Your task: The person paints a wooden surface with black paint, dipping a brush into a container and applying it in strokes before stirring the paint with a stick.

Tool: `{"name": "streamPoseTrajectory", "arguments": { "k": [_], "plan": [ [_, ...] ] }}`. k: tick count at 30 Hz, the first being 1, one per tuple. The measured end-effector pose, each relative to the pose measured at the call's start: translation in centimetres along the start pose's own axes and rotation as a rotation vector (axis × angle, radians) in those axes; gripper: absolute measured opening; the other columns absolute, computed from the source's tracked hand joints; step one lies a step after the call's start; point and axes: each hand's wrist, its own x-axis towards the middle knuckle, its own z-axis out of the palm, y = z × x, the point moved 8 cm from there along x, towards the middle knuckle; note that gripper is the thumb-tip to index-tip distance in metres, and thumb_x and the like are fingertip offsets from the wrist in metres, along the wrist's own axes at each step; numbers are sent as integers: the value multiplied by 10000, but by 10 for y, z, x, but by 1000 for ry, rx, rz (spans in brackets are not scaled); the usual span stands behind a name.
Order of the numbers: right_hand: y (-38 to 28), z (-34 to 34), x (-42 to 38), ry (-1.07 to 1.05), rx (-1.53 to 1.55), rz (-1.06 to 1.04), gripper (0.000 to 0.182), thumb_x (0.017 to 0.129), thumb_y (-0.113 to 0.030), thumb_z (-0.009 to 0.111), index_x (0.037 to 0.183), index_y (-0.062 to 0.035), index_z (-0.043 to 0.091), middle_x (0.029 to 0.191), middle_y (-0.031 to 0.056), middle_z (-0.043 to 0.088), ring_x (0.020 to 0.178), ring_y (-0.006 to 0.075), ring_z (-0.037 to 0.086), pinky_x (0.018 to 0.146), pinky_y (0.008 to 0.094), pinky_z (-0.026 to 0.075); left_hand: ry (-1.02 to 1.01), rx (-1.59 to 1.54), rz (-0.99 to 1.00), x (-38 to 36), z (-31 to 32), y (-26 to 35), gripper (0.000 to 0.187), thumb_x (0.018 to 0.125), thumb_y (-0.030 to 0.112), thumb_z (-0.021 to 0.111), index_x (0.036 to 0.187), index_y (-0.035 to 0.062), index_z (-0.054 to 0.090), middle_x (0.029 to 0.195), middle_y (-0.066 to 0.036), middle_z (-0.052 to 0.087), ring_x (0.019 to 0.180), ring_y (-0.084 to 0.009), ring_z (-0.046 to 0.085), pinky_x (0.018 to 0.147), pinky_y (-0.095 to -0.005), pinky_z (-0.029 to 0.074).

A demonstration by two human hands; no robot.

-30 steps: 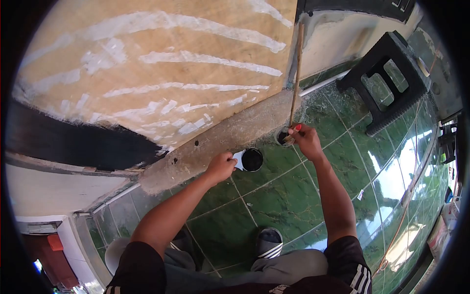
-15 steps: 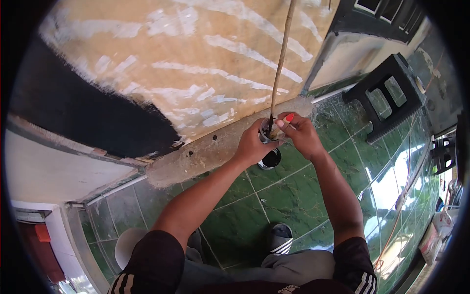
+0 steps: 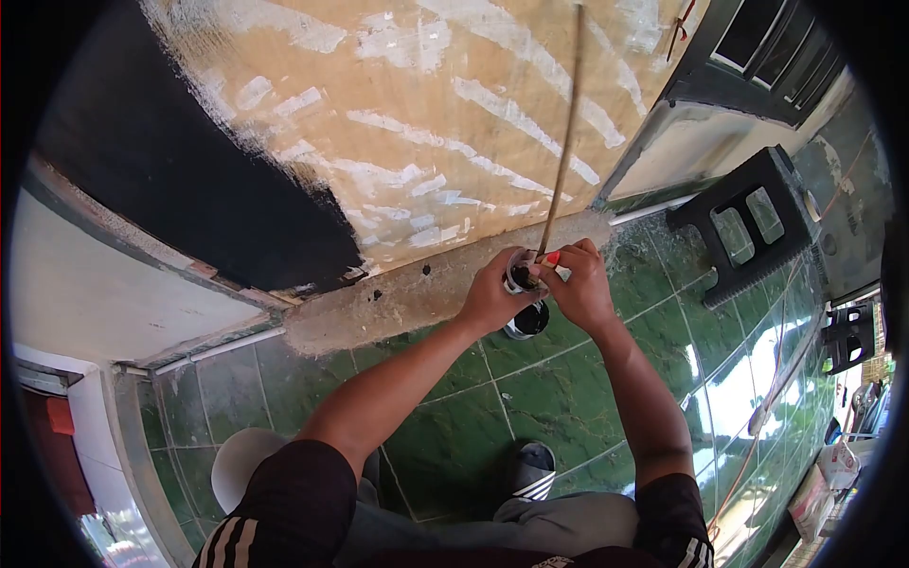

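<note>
My left hand (image 3: 497, 292) is wrapped round a small clear cup (image 3: 517, 275) with black paint in it. Close at the cup's rim, my right hand (image 3: 579, 284) pinches a paintbrush by its wooden handle with a red tip (image 3: 553, 257); its bristle end is hidden at the cup. A long thin wooden stick (image 3: 565, 142) rises from the cup and overlaps the panel in this view. Just below my hands, an open tin (image 3: 528, 322) of black paint stands on the floor.
Ahead is a tan panel (image 3: 417, 95) with white streaks and a black-painted area (image 3: 189, 180) at left. A concrete ledge (image 3: 407, 298) runs along its foot. A black plastic stool (image 3: 743, 227) stands at right on green tiles (image 3: 454, 417). A cable (image 3: 757, 417) crosses the floor.
The view has shifted, so the panel appears further right. My right hand has moved the brush lower and closer into the cup, and the stick leans more to the right.
</note>
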Motion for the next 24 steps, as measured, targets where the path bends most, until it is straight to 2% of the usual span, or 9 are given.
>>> {"name": "streamPoseTrajectory", "arguments": {
  "k": [2,5,8,10,14,17,22,24],
  "plan": [
    [12,-1,-3,19,-3,40,224,778,-271,843,828,-70,759,783,63,659,851,292,566,791,435,422,2,-9,11,-3,6,-2,646,791,77,862,1334,11,518,1260,-96,630,1181,-167,609,1028,-336,489],
    [19,-3,-8,77,-26,26,238,767,-287,849,828,-74,763,817,70,632,860,295,565,784,425,413,-1,-36,-6,-4,13,-3,637,798,77,859,1329,3,516,1241,-94,629,1166,-159,612,1010,-333,500],
    [11,2,-15,36,-43,-2,189,756,-206,859,830,-56,769,846,109,623,869,308,563,770,423,454,21,-45,-17,-11,17,-4,623,795,109,864,1311,6,531,1219,-104,644,1136,-169,631,982,-334,514],
    [17,2,-15,24,-54,29,189,752,-206,860,840,-62,774,852,103,620,868,304,560,778,423,448,62,-88,9,-10,17,-7,599,784,162,870,1280,18,565,1191,-127,675,1086,-194,669,940,-342,529],
    [13,-22,-10,56,85,83,218,759,-249,858,854,-69,779,861,92,612,868,294,550,797,428,435,53,-75,-6,-6,22,-8,600,783,145,863,1284,23,558,1173,-120,672,1087,-185,662,938,-334,524],
    [1,-27,-11,51,46,34,226,780,-294,838,865,-93,780,865,61,615,887,278,539,817,433,381,48,-121,-5,0,28,4,586,776,130,858,1269,27,559,1149,-110,674,1075,-182,664,926,-332,525],
    [19,-15,-20,39,-9,100,234,776,-304,842,854,-93,776,855,61,610,903,283,546,822,437,374,42,-69,-9,1,31,4,554,761,115,856,1228,29,571,1089,-91,683,1019,-182,678,896,-334,533],
    [25,-12,-24,31,-27,124,237,779,-301,843,853,-86,775,853,70,610,898,287,547,822,436,385,-4,-34,-20,-4,34,1,580,780,67,847,1269,21,538,1137,-73,656,1064,-150,648,932,-312,524]
  ]
}}
